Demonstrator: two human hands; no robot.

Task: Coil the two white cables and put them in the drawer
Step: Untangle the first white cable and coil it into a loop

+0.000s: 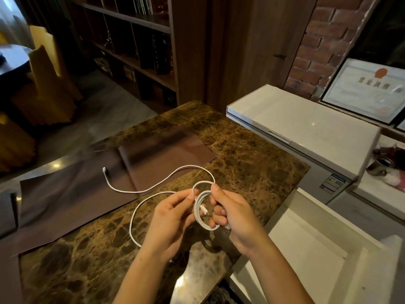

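1. Loops of the white cable (197,216) are being gripped by the right hand (234,218); the strand is being pinched by the left hand (173,213).
2. The rest is lying loose on the desk (241,150), plug (104,170) far left.
3. Nothing is being stowed yet; a second cable cannot be made out.
4. Past the desk's right edge, seemingly the drawer (317,244) is standing open.

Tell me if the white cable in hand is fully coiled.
Partly coiled. The right hand grips a few loops, the left hand pinches the cable, and a loose length trails to a plug on the mat.
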